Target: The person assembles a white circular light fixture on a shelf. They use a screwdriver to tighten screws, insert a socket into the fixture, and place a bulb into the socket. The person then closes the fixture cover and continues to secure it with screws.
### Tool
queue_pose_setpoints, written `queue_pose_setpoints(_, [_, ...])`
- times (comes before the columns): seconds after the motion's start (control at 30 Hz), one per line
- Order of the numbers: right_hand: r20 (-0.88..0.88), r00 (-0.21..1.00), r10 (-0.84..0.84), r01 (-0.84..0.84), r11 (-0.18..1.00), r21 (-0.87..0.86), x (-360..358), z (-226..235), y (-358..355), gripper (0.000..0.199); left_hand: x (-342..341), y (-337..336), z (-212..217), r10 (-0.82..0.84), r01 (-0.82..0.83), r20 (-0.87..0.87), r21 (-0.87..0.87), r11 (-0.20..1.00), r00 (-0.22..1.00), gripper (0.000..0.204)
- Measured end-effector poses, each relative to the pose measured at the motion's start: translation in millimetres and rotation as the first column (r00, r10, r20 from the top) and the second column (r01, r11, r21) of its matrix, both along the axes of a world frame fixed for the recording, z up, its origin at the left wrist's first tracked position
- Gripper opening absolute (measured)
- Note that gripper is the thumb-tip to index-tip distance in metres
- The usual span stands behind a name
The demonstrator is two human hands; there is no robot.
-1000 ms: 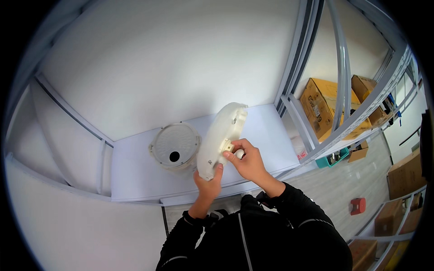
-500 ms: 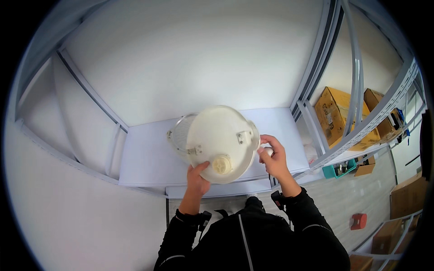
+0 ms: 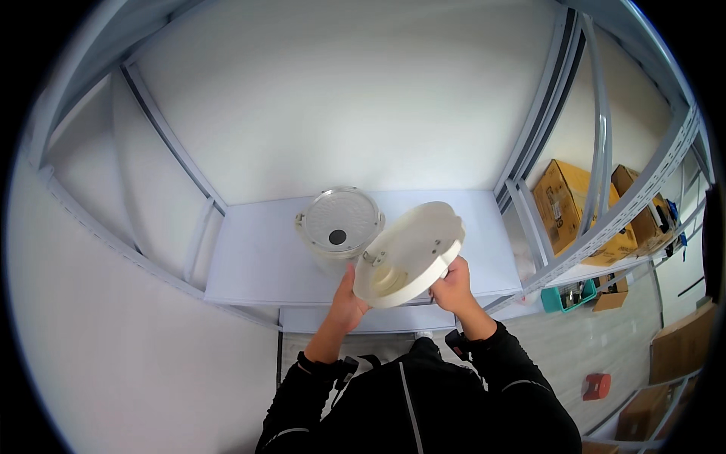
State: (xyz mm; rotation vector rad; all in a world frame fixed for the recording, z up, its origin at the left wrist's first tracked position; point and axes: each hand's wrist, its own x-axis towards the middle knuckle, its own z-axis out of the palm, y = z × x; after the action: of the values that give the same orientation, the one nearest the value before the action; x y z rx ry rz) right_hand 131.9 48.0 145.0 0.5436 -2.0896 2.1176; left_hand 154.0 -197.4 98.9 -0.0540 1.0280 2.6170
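Observation:
Above the front of the shelf, my two hands hold a round white cover [image 3: 416, 242], tilted with its hollow inner side toward me. Small metal brackets and a cream round fitting [image 3: 389, 280] show on that inner side. My left hand [image 3: 348, 305] grips its lower left edge, thumb upward. My right hand [image 3: 454, 287] is closed round the lower right rim, its fingers partly hidden behind it. Behind and to the left stands a white round appliance body [image 3: 321, 256], its top a silvery metal disc [image 3: 344, 212] with a dark round spot [image 3: 337, 237].
The white shelf [image 3: 253, 250] is framed by grey metal uprights [image 3: 541, 106] and a white back panel [image 3: 340, 98]. At right are a yellow-brown carton [image 3: 563, 204], a teal bin [image 3: 567, 299] and a red stool [image 3: 596, 387] on the floor.
The cover has moved right and tipped, uncovering the appliance body's metal top. My right hand has shifted lower along the rim; the small white piece at its fingers no longer shows clearly.

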Motion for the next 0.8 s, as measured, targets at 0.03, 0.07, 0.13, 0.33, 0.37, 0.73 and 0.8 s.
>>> queue_pose_setpoints(0.03, [0.025, 1.000, -0.013, 0.014, 0.999, -0.049, 0, 4, -3, 0.036, 1, 2, 1, 0.018, -0.018, -0.008, -0.011, 1.000, 1.000, 0.065])
queue_pose_setpoints(0.07, [0.049, 0.999, -0.024, 0.028, 0.995, -0.098, 0, 9, -7, 0.030, 1, 2, 1, 0.065, -0.069, -0.052, -0.079, 0.994, 0.996, 0.065])
queue_pose_setpoints(0.13, [0.145, 0.989, -0.023, 0.054, 0.976, -0.212, -1, 19, -13, 0.026, 1, 4, 3, 0.146, -0.174, -0.143, -0.208, 0.962, 0.979, 0.067])
queue_pose_setpoints(0.33, [0.377, 0.921, 0.100, -0.034, 0.983, -0.178, -10, 51, -21, 0.045, 9, 16, 33, 0.209, -0.436, -0.503, -0.389, 0.811, 0.839, 0.086])
queue_pose_setpoints(0.37, [0.385, 0.918, 0.096, -0.042, 0.988, -0.146, -10, 53, -22, 0.047, 6, 16, 29, 0.224, -0.494, -0.550, -0.412, 0.766, 0.805, 0.085])
queue_pose_setpoints(0.73, [0.222, 0.955, 0.198, -0.225, 0.969, 0.102, -3, 60, -5, 0.038, -11, 0, 4, 0.632, -0.737, -0.529, 0.017, 0.676, 0.567, 0.040])
queue_pose_setpoints(0.8, [0.078, 0.988, 0.134, -0.143, 0.983, 0.118, -7, 48, 3, 0.028, -15, -4, 16, 0.674, -0.724, -0.399, 0.037, 0.689, 0.621, 0.034])
